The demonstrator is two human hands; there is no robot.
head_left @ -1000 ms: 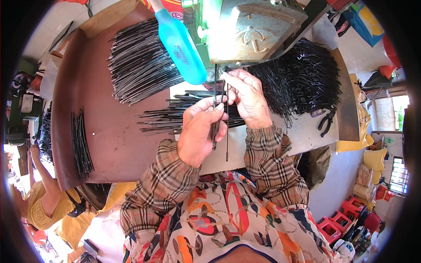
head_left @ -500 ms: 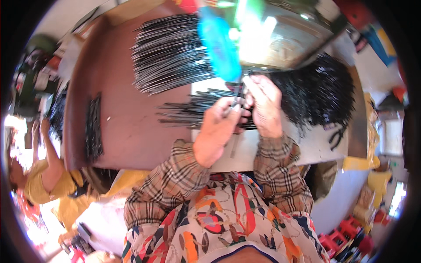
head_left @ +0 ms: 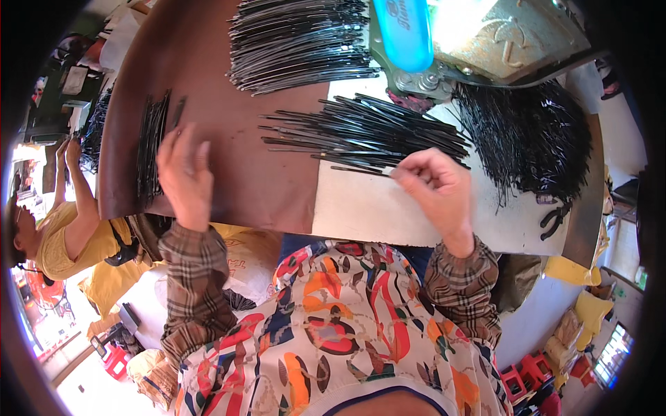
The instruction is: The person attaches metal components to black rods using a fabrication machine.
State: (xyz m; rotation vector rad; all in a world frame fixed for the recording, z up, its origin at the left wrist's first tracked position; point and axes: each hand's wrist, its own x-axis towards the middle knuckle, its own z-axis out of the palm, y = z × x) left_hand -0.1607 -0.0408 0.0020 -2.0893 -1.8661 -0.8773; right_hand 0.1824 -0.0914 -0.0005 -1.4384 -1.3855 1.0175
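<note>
Both hands have separated: left hand [head_left: 186, 177] now rests open beside the small rod row [head_left: 149, 149], while right hand [head_left: 433, 188] pinches one thin black rod [head_left: 357, 168] from the middle pile [head_left: 364, 132].

Blue label above the surface [head_left: 229, 187], screen at lower right

Oblong bright-blue label [head_left: 404, 31] on the machine at top; small lit screen [head_left: 612, 353] tilted near the floor.

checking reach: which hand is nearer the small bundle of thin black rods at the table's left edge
Left. The left hand lies just right of the small rod bundle; the right hand is far across the table.
</note>
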